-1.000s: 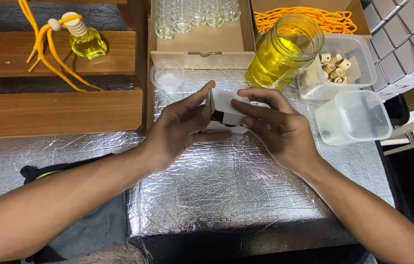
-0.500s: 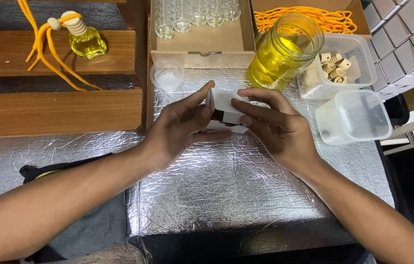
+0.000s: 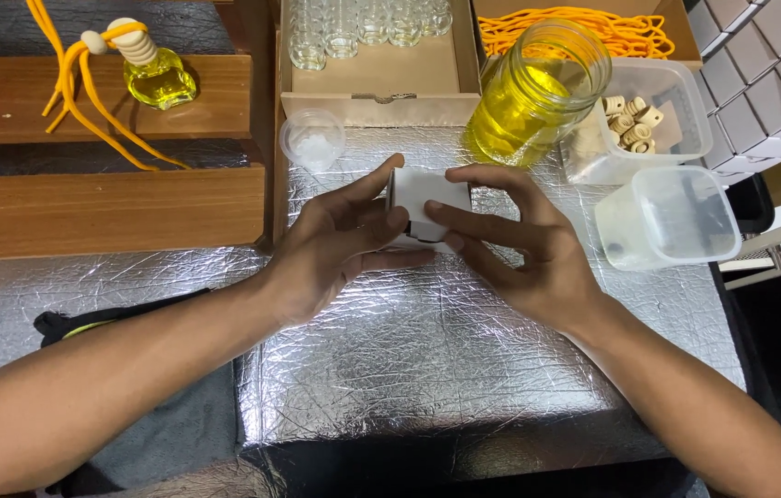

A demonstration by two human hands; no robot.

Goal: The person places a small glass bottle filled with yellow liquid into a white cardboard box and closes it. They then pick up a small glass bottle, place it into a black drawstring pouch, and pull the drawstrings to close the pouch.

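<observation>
Together both hands clasp a small white box (image 3: 427, 203) above the foil-covered table (image 3: 427, 369): left hand (image 3: 335, 244) pinches it from nine o'clock, right hand (image 3: 529, 249) from three o'clock, fingers curled closed against its sides.

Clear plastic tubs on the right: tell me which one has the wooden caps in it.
The farther tub, beside the jar of yellow liquid, holds the pale wooden caps. The nearer tub, tipped toward the right hand, shows none.

My left hand (image 3: 335, 244) and right hand (image 3: 520, 249) meet at centre, forearms angled inward, fingers curled, seemingly gripping.
</observation>
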